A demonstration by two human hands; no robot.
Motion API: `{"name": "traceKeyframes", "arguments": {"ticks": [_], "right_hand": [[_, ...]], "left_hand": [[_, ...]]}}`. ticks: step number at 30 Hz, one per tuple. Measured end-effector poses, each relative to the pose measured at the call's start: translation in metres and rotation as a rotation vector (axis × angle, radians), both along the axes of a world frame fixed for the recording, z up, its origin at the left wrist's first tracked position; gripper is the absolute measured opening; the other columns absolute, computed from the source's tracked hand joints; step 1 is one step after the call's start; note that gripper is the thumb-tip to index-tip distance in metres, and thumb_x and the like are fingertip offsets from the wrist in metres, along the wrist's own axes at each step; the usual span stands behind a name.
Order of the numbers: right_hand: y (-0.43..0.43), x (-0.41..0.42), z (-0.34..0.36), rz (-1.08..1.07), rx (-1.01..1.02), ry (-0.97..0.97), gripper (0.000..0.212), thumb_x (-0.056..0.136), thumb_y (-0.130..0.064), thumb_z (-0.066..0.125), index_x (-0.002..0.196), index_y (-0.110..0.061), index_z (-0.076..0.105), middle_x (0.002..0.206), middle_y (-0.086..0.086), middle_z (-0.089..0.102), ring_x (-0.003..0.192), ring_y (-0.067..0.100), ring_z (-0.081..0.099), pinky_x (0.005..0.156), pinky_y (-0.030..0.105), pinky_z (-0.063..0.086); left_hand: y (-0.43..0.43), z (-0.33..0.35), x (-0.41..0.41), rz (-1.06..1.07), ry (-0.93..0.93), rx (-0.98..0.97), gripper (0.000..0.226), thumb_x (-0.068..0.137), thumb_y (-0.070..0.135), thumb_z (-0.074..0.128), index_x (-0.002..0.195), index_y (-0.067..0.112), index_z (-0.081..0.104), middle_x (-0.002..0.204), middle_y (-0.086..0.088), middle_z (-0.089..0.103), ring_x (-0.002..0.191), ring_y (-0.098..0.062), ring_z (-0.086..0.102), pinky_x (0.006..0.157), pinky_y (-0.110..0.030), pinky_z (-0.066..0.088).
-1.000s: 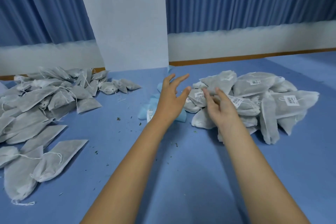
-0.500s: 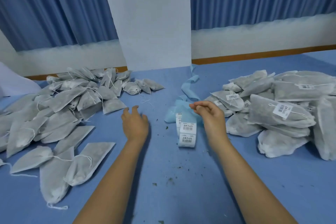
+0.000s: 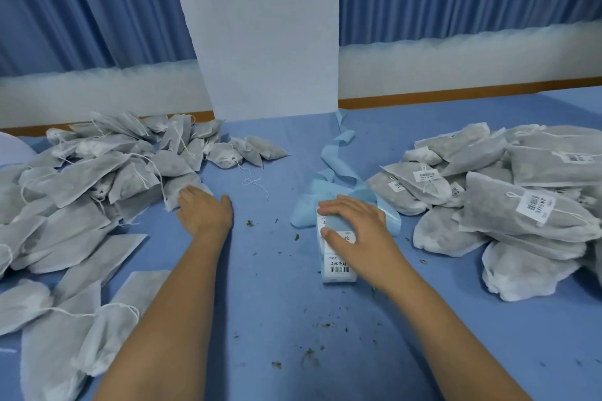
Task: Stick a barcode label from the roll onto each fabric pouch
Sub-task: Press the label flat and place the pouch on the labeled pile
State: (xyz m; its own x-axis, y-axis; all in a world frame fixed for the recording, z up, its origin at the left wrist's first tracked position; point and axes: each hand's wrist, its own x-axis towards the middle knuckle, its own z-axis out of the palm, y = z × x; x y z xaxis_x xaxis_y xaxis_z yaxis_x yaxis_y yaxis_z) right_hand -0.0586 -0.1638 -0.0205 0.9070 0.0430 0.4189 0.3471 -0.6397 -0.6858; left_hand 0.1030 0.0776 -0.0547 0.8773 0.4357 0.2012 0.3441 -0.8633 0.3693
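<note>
**Step in hand:** fetching the next pouch and the next label, judging by where the hands lie. No sticker lifted yet, as far as visible.

**Left hand**: laid on the near corner of a flat grey-white non-woven fabric pouch at the edge of the unlabelled heap. Fingertips hidden behind the knuckles; impossible to tell whether grasped or merely touched.

**Right hand**: arched over the label strip of white printed barcode stickers on glossy pale blue backing. Thumb and forefinger curled against its left edge, clamped on it. Strip flat on the blue cloth tabletop, about midway between the two heaps.

**Next move, likely:**
- peeling one sticker by a corner without creasing it
- drawing the pouch clear of tangled drawstrings

**Materials:**
- Pouches: soft, matt, lumpy with dark filling, tied with thin white cords.
- Spent backing ribbon: slick, curled, trailing beyond the strip.
- Labelled heap: at right, several stickers facing up.
- Dried herb crumbs: scattered over the cloth.
</note>
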Motion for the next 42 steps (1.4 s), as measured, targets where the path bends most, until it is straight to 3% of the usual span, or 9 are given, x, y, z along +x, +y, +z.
{"name": "traceKeyframes", "arguments": {"ticks": [7,12,20,24,30,32,35,39,42], "right_hand": [[-0.001,0.0,-0.001,0.041,0.026,0.07,0.027,0.093,-0.023,0.059,0.119,-0.027,0.058,0.137,-0.021,0.046,0.137,-0.006,0.02,0.117,0.026,0.007],[-0.001,0.001,-0.002,0.047,0.02,0.065,0.027,0.093,-0.023,0.059,0.119,-0.029,0.056,0.14,-0.019,0.045,0.141,-0.002,0.019,0.116,0.022,0.005],[0.002,0.003,-0.006,0.002,-0.091,0.044,0.042,0.095,-0.024,0.057,0.135,-0.028,0.047,0.147,-0.013,0.039,0.143,0.007,0.02,0.107,0.013,0.005],[0.0,0.0,-0.002,0.002,-0.047,0.074,0.046,0.096,-0.023,0.055,0.14,-0.025,0.042,0.15,-0.01,0.036,0.144,0.011,0.022,0.118,0.029,0.011],[-0.005,-0.009,0.002,0.018,-0.02,0.083,0.044,0.096,-0.023,0.055,0.14,-0.023,0.045,0.151,-0.006,0.036,0.144,0.01,0.021,0.118,0.039,0.014],[-0.005,-0.012,0.0,0.04,-0.033,0.072,0.043,0.097,-0.025,0.054,0.139,-0.025,0.045,0.152,-0.009,0.033,0.143,0.006,0.021,0.119,0.035,0.012],[-0.006,-0.014,-0.003,0.058,-0.032,0.045,0.042,0.097,-0.025,0.053,0.139,-0.027,0.045,0.152,-0.012,0.031,0.137,-0.001,0.024,0.117,0.03,0.01],[-0.008,-0.013,-0.003,0.057,-0.009,0.057,0.041,0.1,-0.024,0.047,0.141,-0.025,0.042,0.153,-0.008,0.032,0.14,0.002,0.023,0.119,0.038,0.011],[-0.006,-0.01,-0.001,0.03,-0.054,0.036,0.041,0.1,-0.027,0.047,0.141,-0.024,0.042,0.154,-0.009,0.031,0.146,0.006,0.013,0.118,0.031,0.001]], "left_hand": [[0.001,0.004,0.004,0.072,0.054,0.221,0.053,0.095,0.043,0.044,0.127,0.001,0.05,0.131,-0.013,0.045,0.127,-0.028,0.036,0.107,-0.041,0.028],[0.013,0.005,0.009,-0.047,0.081,0.168,0.055,0.095,0.038,0.045,0.134,0.0,0.039,0.142,-0.022,0.038,0.136,-0.035,0.03,0.112,-0.044,0.025],[0.009,0.036,-0.016,-0.295,0.106,0.259,0.041,0.092,0.003,0.054,0.131,0.007,0.043,0.124,-0.019,0.056,0.113,-0.035,0.055,0.086,-0.04,0.046],[-0.018,0.047,-0.053,-0.378,0.194,0.222,0.039,0.093,0.009,0.049,0.13,0.018,0.053,0.127,-0.01,0.057,0.115,-0.029,0.056,0.089,-0.036,0.045],[-0.036,0.051,-0.105,-0.117,0.366,0.036,0.043,0.099,0.042,0.042,0.129,0.013,0.054,0.136,-0.009,0.052,0.126,-0.029,0.048,0.098,-0.036,0.037],[-0.05,0.044,-0.117,-0.139,0.249,0.02,0.059,0.096,0.053,0.045,0.137,0.01,0.044,0.14,-0.009,0.046,0.129,-0.028,0.046,0.103,-0.039,0.034],[-0.066,0.029,-0.128,-0.419,0.083,0.005,0.063,0.093,0.042,0.057,0.146,0.019,0.03,0.137,-0.005,0.049,0.128,-0.026,0.047,0.107,-0.042,0.031],[-0.059,0.016,-0.132,-0.523,0.065,0.084,0.037,0.094,0.041,0.056,0.126,0.023,0.057,0.122,0.0,0.058,0.116,-0.023,0.052,0.101,-0.037,0.031],[-0.052,0.017,-0.134,-0.53,-0.099,-0.036,0.015,0.095,0.025,0.057,0.103,0.017,0.066,0.099,-0.003,0.066,0.097,-0.023,0.06,0.087,-0.031,0.038]]}}
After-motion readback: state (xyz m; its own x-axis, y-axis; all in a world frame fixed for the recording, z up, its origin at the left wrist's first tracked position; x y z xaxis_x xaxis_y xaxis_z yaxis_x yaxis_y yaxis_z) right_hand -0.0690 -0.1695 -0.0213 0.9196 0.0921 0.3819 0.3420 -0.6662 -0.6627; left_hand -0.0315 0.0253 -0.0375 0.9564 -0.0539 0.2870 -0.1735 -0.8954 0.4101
